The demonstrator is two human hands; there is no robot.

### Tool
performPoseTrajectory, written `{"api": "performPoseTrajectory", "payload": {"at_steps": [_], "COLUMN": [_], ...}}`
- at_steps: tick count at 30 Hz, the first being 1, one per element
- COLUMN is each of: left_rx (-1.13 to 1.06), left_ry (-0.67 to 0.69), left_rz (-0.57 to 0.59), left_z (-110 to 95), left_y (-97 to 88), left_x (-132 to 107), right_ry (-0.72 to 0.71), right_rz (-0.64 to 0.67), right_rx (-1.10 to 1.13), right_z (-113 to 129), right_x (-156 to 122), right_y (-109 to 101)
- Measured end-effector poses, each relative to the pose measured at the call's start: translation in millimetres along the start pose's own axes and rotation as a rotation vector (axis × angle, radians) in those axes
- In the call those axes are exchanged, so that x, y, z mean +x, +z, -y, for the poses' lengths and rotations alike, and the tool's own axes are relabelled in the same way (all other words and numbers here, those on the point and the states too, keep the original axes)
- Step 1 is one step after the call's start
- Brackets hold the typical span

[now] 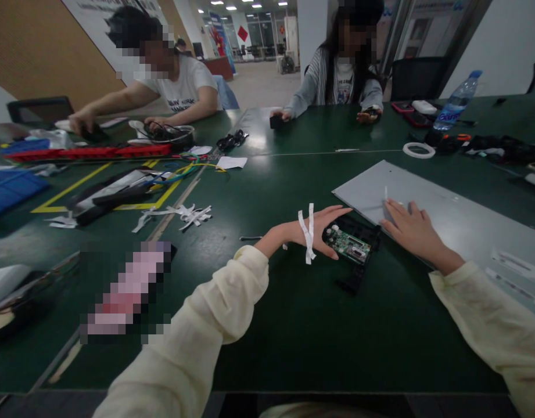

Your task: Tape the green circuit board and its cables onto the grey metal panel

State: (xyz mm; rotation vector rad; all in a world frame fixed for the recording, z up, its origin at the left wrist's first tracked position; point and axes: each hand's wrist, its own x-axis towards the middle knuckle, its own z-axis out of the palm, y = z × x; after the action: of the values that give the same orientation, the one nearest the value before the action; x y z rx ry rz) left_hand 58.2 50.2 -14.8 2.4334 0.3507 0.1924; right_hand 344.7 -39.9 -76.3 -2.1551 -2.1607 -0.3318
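Note:
My left hand (313, 233) has its thumb and fingers spread around the left end of a black plastic housing (349, 284) with a green circuit board (349, 244) in it. Two crossed white strips (309, 232) lie on the back of this hand. To the right, my right hand (417, 232) rests with fingers stretched out on a flat pale grey panel (450, 215). By its index fingertip a short white strip (386, 193) stands out from the panel. Whether the fingertip touches the strip is hard to tell.
White strips (195, 216) and a phone (130, 287) lie to the left. Wires (184, 169) and a blue bin (12, 188) are farther left. A tape roll (419, 150) and a water bottle (456, 104) stand back right. Two people sit across the table.

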Motion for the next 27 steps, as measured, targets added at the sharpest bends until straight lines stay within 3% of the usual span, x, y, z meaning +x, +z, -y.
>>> {"api": "performPoseTrajectory", "payload": {"at_steps": [10,17,20,27], "left_rx": [-0.039,-0.068,-0.089,-0.078], "left_ry": [-0.021,-0.06,-0.085,-0.138], "left_rz": [-0.086,-0.19,-0.285,-0.468], "left_z": [-4.6,-20.3,-25.7,-29.6], "left_y": [4.1,-5.9,-10.5,-20.5], "left_x": [-10.0,-63.9,-86.5,-101.1], "right_ry": [-0.039,-0.113,-0.146,-0.251], "right_rz": [0.011,0.042,0.055,0.036], "right_rx": [0.04,0.096,0.131,0.227], "right_z": [8.8,21.9,33.1,62.7], "right_x": [-0.1,-1.8,-4.1,-8.3], "right_y": [-3.0,-8.9,-13.9,-26.0]}}
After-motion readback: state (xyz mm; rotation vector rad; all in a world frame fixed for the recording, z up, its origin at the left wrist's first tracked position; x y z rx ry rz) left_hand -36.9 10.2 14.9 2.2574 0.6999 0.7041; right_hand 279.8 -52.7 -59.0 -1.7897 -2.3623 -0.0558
